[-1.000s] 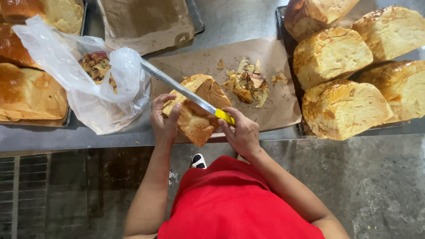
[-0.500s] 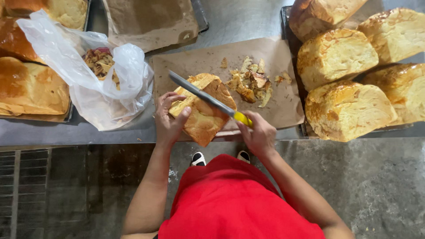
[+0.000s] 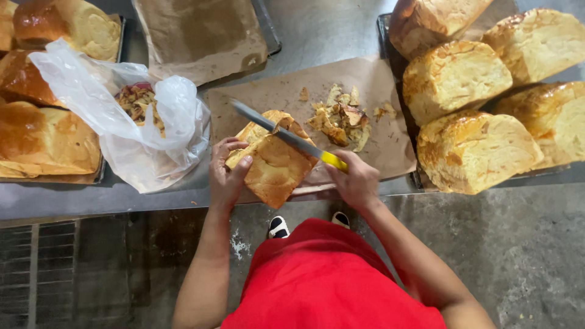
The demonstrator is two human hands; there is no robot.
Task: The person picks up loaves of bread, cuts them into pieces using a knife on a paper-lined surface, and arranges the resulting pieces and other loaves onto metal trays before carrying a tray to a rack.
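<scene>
One person at a metal bench (image 3: pixel 317 30), seen from above, with two hands at work on one loaf (image 3: pixel 274 161) that lies on a sheet of brown paper (image 3: pixel 378 79) at the bench's near edge. The left hand (image 3: pixel 226 173) grips the loaf's left end, fingers curled over its crust. The right hand (image 3: pixel 356 183) is clenched around the yellow handle of one knife (image 3: pixel 286 135), whose blade lies slantwise across the top of the loaf, tip pointing toward the far left. One heap of crust trimmings (image 3: pixel 341 116) sits on the same paper, just beyond the loaf. Toward the right edge, a dark tray (image 3: pixel 385 24) carries five whole golden loaves (image 3: pixel 454 79) packed close together. Toward the left edge, one clear plastic bag (image 3: pixel 134 140) stands open, holding browned scraps (image 3: pixel 140 100). Behind it, a second tray (image 3: pixel 97 176) bears darker-crusted loaves (image 3: pixel 42 137); at least four show, the rest cut off by the frame. At the far edge, one tray lined with stained brown paper (image 3: pixel 201 36) holds nothing else visible.
</scene>
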